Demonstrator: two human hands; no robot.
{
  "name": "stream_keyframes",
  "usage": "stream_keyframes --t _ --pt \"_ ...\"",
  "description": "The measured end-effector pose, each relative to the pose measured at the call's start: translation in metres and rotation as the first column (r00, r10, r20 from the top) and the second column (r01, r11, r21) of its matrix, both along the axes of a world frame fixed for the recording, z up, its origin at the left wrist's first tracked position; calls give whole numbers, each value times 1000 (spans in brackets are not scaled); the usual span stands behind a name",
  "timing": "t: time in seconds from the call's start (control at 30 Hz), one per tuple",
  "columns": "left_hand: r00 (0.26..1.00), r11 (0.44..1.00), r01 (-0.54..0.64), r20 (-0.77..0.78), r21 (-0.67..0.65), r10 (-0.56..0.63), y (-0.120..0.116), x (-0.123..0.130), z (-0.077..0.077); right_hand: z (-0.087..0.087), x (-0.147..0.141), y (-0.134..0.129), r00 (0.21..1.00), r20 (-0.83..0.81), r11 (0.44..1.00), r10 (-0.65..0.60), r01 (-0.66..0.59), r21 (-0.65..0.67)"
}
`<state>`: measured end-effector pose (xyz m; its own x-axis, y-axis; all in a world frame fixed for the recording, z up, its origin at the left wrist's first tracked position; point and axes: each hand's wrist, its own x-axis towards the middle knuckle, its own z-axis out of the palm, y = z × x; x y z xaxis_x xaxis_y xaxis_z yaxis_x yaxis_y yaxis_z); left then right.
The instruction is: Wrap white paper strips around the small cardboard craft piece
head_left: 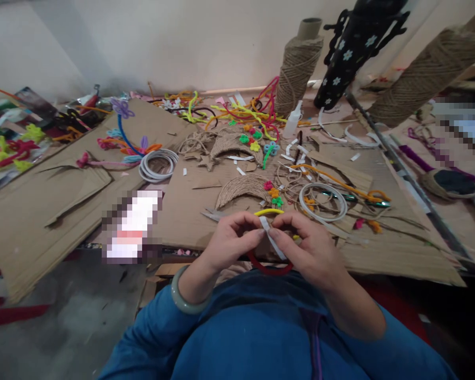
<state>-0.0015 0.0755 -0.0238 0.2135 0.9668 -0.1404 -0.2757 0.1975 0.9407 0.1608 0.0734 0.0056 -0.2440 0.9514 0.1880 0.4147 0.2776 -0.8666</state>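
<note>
Fingers [257,232] of the left hand [229,240] and right hand [304,248] pinch a white paper strip [272,240] against a red plastic ring [269,268], over the desk's near edge. It looks barely wrapped; a yellow pipe cleaner [268,211] arches just beyond.

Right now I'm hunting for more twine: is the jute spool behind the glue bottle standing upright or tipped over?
Upright. The jute spool stands on its base on the cardboard, its bare tube end pointing up, just behind the small white bottle.
</note>
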Motion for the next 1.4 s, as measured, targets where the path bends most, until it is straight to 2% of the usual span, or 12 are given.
stream_keyframes --t 0.3,0.53,0.77,0.87,1.0,1.13,1.23,1.4 --pt "996 1000 8 -90 8 -7 2 3 3 -6 4 -3 999 -44 999 12 -14 -49" --pt "993 999 -39 -113 0 39 0 5 7 -10 3 -3 998 -55 1000 -26 25 -16" --pt "997 997 -14 -69 70 19 0 5 8 -16 2 -2 985 -124 988 -119 104 -118" --pt "998 994 -26 -48 102 31 1 5 6 -16 1 -1 980 -163 988 -112 91 -128" --pt "995 992 -55 -74 114 64 3 4 4 -16 3 -2 969 -238 975 -71 17 -220" --pt "993 990 -83 -78 114 92 3 4 3 -17 5 -3 957 -263 972 -118 58 -227" --pt "997 997 -67 -21 50 68 1 3 2 -19 4 -2 917 -370 960 -146 42 -276" --pt "995 997 23 100 -75 -15 0 0 1 -21 -1 2 762 -612 933 -213 -27 -358"
